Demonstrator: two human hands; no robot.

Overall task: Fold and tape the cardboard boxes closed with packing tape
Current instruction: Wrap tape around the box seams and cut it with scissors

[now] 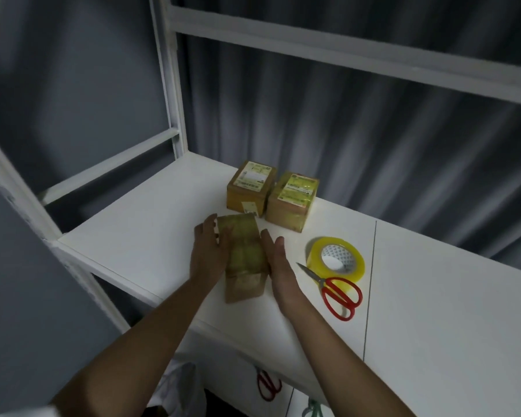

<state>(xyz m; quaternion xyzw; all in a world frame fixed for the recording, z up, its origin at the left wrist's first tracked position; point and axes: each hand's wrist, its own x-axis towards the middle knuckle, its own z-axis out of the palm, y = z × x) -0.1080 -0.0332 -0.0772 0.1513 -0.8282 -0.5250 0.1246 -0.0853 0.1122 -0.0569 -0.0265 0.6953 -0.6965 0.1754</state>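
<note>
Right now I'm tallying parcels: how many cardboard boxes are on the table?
3: near box between both hands; labelled box at the back; third box right of it. None seem hidden.

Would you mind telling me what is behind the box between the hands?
Behind the box two labelled cardboard boxes stand side by side, the left one and the right one. Their contents and the shelf under them are hidden.

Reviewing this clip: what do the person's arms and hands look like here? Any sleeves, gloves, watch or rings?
Both forearms are bare from the frame's lower edge to the wrists. The left hand and right hand wear no gloves, and no watch, bracelet or ring shows on either. At the bottom left corner a bit of white cloth appears beside the left arm, possibly a short sleeve; the dim, blurred picture leaves that unsure.
</note>
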